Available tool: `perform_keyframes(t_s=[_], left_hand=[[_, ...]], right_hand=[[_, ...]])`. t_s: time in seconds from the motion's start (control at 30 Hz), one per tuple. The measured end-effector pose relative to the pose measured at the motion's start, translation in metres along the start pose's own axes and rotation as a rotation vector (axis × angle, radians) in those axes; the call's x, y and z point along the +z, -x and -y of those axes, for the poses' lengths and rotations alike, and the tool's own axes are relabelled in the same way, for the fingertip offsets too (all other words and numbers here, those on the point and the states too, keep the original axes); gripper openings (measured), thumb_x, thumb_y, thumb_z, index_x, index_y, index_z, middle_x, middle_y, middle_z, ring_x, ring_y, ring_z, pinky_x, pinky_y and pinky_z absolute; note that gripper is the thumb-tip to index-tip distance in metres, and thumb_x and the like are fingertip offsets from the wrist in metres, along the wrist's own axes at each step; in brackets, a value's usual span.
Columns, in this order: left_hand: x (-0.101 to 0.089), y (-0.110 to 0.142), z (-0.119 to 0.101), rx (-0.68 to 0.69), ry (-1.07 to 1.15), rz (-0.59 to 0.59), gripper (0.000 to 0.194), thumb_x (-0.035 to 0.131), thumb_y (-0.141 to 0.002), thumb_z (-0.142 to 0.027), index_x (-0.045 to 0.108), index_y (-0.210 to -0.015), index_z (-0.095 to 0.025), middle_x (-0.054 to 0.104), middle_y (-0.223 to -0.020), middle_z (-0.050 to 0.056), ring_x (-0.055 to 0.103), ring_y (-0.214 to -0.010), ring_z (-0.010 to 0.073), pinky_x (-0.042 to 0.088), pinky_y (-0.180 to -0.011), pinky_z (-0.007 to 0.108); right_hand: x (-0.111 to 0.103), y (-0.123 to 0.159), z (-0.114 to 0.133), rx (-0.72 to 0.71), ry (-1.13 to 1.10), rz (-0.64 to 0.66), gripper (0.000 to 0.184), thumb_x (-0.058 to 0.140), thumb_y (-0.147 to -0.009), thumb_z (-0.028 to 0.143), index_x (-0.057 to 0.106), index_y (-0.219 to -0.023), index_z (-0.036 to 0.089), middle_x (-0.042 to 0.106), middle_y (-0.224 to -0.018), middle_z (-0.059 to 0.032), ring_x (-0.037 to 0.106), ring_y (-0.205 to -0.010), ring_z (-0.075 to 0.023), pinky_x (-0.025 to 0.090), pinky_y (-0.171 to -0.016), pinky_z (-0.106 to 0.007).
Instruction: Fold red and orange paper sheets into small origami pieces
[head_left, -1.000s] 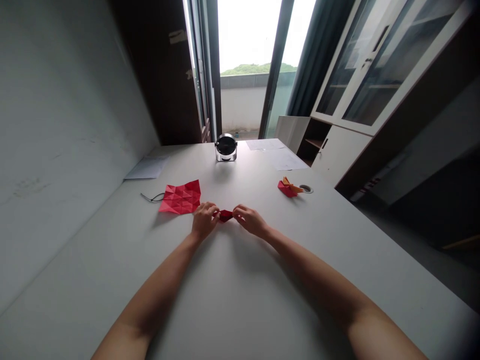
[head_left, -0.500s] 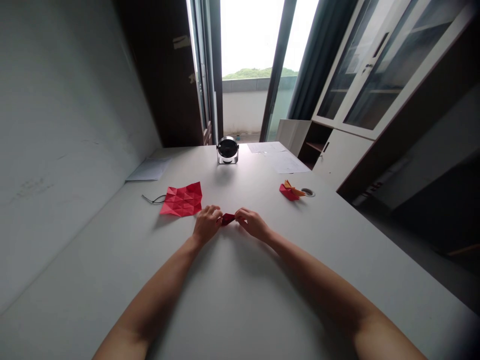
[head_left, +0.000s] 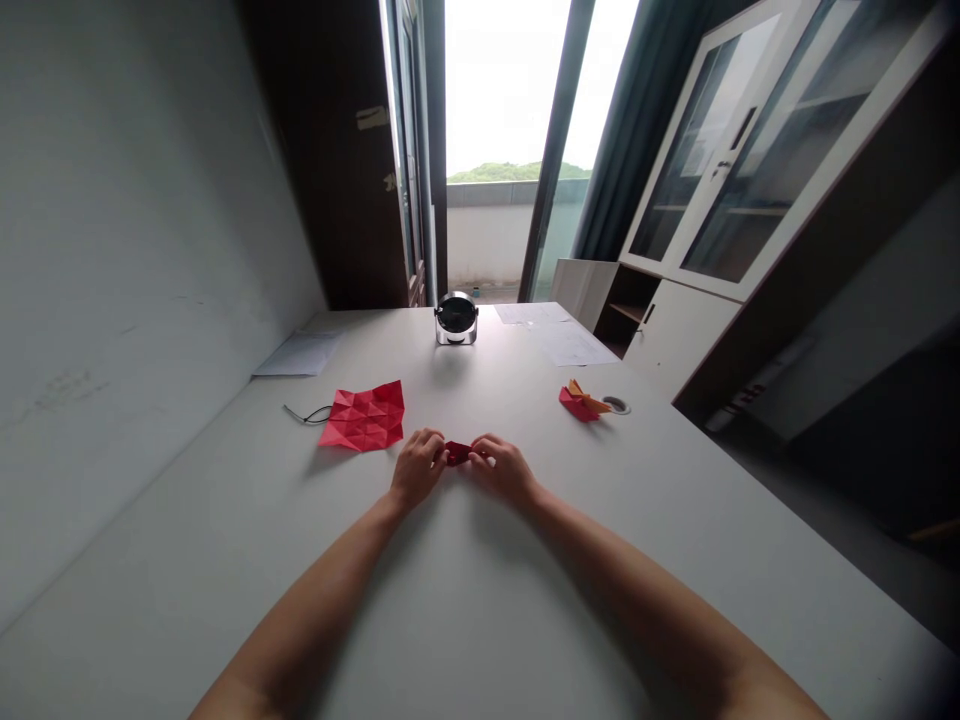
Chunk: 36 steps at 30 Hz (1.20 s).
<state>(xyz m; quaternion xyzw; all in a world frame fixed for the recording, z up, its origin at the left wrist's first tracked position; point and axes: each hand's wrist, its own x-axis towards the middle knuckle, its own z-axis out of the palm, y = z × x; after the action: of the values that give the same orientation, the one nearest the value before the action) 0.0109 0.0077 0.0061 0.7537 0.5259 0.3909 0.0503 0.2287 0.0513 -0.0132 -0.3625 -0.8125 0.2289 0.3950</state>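
A small dark-red piece of folded paper (head_left: pixel 458 454) is between my hands, low over the white table. My left hand (head_left: pixel 421 465) pinches its left end. At the right end, the fingers of my right hand (head_left: pixel 504 467) are closed on it, thumb and forefinger curled round. Parts of the paper are covered by the fingertips. To the left of my left hand lies a creased red sheet of paper (head_left: pixel 366 417), spread out with a grid of folds. Farther right rests a folded red and orange paper piece (head_left: pixel 583 401).
The white table (head_left: pixel 465 620) meets a wall on the left. A black cord (head_left: pixel 306 414) touches the red sheet. A round black device on a metal stand (head_left: pixel 456 318) stands at the back. White papers (head_left: pixel 574 345) lie back right, another (head_left: pixel 298 354) back left. A ring (head_left: pixel 617 405) is set beside the orange paper.
The whole view has tilted up slightly, so things appear lower. My right hand's fingers have shifted a little on the folded paper, which both hands still hold.
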Motion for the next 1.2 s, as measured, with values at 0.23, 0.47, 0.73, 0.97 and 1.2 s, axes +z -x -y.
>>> perform_keyframes(t_s=[0.23, 0.47, 0.73, 0.97, 1.2], left_hand=[[0.015, 0.001, -0.005, -0.294, 0.68, -0.045, 0.021, 0.06, -0.091, -0.038, 0.058, -0.084, -0.018, 0.065, -0.104, 0.008, 0.063, -0.083, 0.0171, 0.053, -0.075, 0.032], [0.015, 0.005, -0.018, -0.485, 1.13, -0.052, 0.033, 0.067, -0.086, -0.048, 0.056, -0.085, -0.016, 0.066, -0.109, 0.01, 0.064, -0.09, 0.0182, 0.052, -0.082, 0.034], [0.008, 0.0, -0.006, -0.637, 1.252, -0.102, 0.027, 0.057, -0.086, -0.043, 0.047, -0.076, -0.02, 0.057, -0.076, 0.0, 0.061, -0.075, 0.0146, 0.049, -0.072, 0.029], [0.018, 0.008, -0.011, -0.609, 1.124, 0.037, 0.025, 0.064, -0.083, -0.041, 0.051, -0.081, -0.019, 0.058, -0.069, -0.002, 0.056, -0.062, 0.0126, 0.046, -0.064, 0.026], [0.019, 0.011, -0.026, -0.514, 0.959, 0.179, 0.043, 0.067, -0.085, -0.048, 0.063, -0.11, -0.013, 0.07, -0.083, 0.007, 0.064, -0.073, 0.0182, 0.048, -0.071, 0.03]], right_hand=[[0.018, -0.011, -0.003, 0.204, 0.018, -0.122, 0.022, 0.062, -0.089, 0.039, 0.072, -0.079, 0.021, 0.069, -0.093, -0.0065, 0.062, -0.073, -0.0167, 0.05, -0.074, -0.032], [0.024, -0.008, -0.004, 0.296, -0.221, -0.266, 0.02, 0.061, -0.084, 0.038, 0.07, -0.078, 0.021, 0.067, -0.102, -0.0076, 0.063, -0.091, -0.0206, 0.053, -0.077, -0.033], [0.009, -0.006, -0.009, 0.457, -0.821, -0.445, 0.028, 0.071, -0.077, 0.046, 0.063, -0.081, 0.02, 0.067, -0.073, -0.0021, 0.066, -0.071, -0.0182, 0.054, -0.066, -0.031], [0.004, -0.007, 0.012, 0.542, -1.19, -0.431, 0.03, 0.074, -0.078, 0.041, 0.051, -0.087, 0.023, 0.068, -0.075, 0.0012, 0.069, -0.064, -0.0168, 0.057, -0.062, -0.03], [0.004, -0.008, 0.03, 0.482, -1.315, -0.364, 0.029, 0.07, -0.084, 0.041, 0.048, -0.09, 0.024, 0.07, -0.085, -0.0001, 0.071, -0.076, -0.0191, 0.06, -0.07, -0.037]])
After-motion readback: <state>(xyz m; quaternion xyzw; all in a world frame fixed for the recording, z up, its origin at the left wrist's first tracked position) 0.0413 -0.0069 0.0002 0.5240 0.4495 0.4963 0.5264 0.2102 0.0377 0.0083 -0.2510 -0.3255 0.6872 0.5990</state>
